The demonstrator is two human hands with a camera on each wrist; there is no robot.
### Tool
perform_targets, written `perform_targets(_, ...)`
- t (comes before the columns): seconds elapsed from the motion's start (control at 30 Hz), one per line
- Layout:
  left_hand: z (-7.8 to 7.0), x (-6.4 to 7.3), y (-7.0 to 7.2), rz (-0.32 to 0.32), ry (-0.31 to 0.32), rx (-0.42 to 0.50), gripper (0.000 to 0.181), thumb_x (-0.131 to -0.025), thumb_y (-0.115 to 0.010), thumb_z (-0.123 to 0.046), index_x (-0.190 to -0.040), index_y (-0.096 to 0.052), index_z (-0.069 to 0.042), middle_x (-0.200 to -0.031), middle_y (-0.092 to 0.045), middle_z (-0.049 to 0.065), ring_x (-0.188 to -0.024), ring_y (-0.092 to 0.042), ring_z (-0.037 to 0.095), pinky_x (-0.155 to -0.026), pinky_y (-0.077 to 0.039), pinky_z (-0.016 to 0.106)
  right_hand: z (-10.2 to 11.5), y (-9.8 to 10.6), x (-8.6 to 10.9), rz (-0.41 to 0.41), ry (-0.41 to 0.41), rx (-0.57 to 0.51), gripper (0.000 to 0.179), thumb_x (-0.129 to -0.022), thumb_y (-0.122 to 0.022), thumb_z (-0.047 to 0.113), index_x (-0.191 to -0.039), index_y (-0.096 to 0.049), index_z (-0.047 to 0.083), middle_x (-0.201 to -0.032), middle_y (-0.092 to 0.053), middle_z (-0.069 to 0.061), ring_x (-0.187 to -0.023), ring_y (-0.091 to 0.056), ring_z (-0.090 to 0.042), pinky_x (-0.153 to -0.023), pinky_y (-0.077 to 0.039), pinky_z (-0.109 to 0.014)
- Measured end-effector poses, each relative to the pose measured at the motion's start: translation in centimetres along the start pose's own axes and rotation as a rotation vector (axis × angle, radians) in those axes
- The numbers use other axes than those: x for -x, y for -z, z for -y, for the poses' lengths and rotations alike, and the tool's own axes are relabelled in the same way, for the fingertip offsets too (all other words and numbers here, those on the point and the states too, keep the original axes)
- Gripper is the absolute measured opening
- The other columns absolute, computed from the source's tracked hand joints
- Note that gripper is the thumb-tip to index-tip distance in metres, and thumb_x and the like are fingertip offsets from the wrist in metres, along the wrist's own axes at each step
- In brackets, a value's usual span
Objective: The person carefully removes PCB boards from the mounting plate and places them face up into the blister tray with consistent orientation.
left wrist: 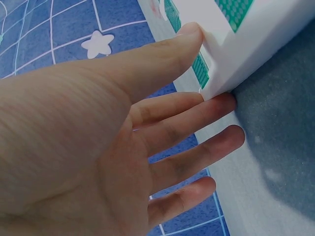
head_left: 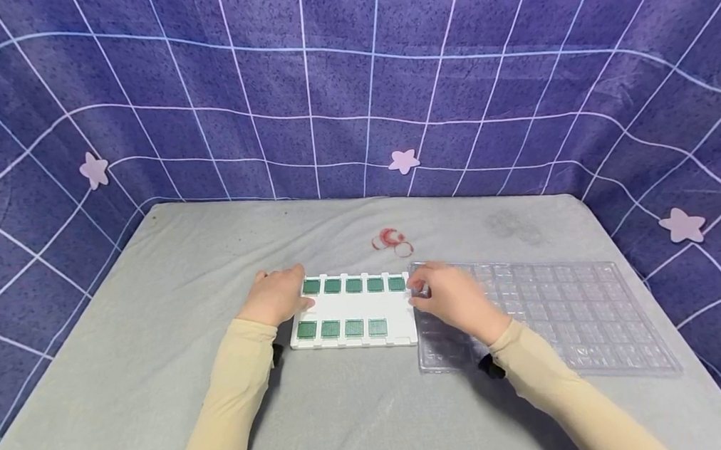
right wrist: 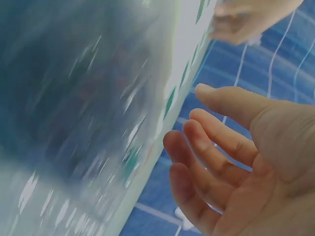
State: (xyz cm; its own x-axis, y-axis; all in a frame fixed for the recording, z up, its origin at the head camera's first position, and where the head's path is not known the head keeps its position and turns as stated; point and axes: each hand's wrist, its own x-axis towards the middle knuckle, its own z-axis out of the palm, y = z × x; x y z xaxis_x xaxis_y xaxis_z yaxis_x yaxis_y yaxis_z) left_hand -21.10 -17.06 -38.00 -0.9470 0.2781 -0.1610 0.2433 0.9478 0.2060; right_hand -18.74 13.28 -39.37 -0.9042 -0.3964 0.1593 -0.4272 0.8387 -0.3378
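1. Left hand (head_left: 273, 297): thumb and fingers pinch the white tray (head_left: 348, 303) by its left end.
2. Right hand (head_left: 456, 301): fingers loosely curved, holding nothing, just beside its right end.
3. The tray's long axis runs from hand to hand; left is nearer.

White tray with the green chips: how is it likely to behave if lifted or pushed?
The white tray looks likely to stay stiff, given its straight edges and thick side wall. Being broad and low, it would probably slide rather than tip when pushed. The green chips might shift if it tilts, as no cover shows over them.
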Motion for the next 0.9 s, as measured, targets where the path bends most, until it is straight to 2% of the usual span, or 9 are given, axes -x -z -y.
perform_targets(0.17,0.3,-0.2,0.0,-0.001,-0.002,0.000,0.038,-0.091,-0.076,-0.029,-0.113,-0.060,-0.003,-0.104,-0.073,0.014,-0.101,-0.068,0.038,-0.093,-0.040,0.049,2.5,-0.5,0.5,0.026,0.012,0.021,0.023,-0.084,-0.083,0.026,-0.104,-0.076,0.017,-0.094,-0.072,0.004,-0.069,-0.061,-0.007,-0.059,-0.048,-0.024)
perform_targets(0.33,0.3,-0.1,0.2,0.002,0.001,-0.004,0.037,-0.091,-0.077,-0.029,-0.112,-0.060,-0.003,-0.103,-0.074,0.013,-0.100,-0.068,0.037,-0.092,-0.041,0.048,4.2,-1.2,1.0,0.036,0.035,0.031,0.022,-0.084,-0.082,0.026,-0.103,-0.076,0.016,-0.094,-0.071,0.005,-0.071,-0.062,-0.009,-0.060,-0.050,-0.028)
perform_targets(0.47,0.3,0.0,0.3,0.003,0.003,0.001,0.037,-0.091,-0.077,-0.029,-0.111,-0.060,-0.003,-0.103,-0.074,0.013,-0.099,-0.069,0.037,-0.091,-0.041,0.048,4.7,-2.1,1.1,0.012,0.091,0.079,0.025,-0.081,-0.085,0.026,-0.102,-0.076,0.016,-0.092,-0.069,0.006,-0.075,-0.067,-0.013,-0.058,-0.051,-0.029)
perform_targets(0.6,0.3,-0.1,0.4,0.008,0.012,0.004,0.038,-0.091,-0.077,-0.029,-0.113,-0.060,-0.003,-0.105,-0.074,0.014,-0.100,-0.068,0.037,-0.092,-0.040,0.048,5.2,-2.7,1.0,-0.002,0.125,0.118,0.027,-0.079,-0.088,0.029,-0.099,-0.077,0.016,-0.089,-0.067,0.006,-0.072,-0.064,-0.011,-0.057,-0.051,-0.029)
perform_targets(0.9,0.3,-0.1,0.0,0.025,0.018,0.014,0.040,-0.090,-0.077,-0.030,-0.115,-0.060,-0.003,-0.105,-0.074,0.012,-0.101,-0.069,0.037,-0.096,-0.041,0.050,5.8,-3.1,0.7,0.041,0.124,0.146,0.027,-0.074,-0.091,0.027,-0.093,-0.077,0.016,-0.086,-0.067,0.005,-0.071,-0.066,-0.015,-0.057,-0.052,-0.034)
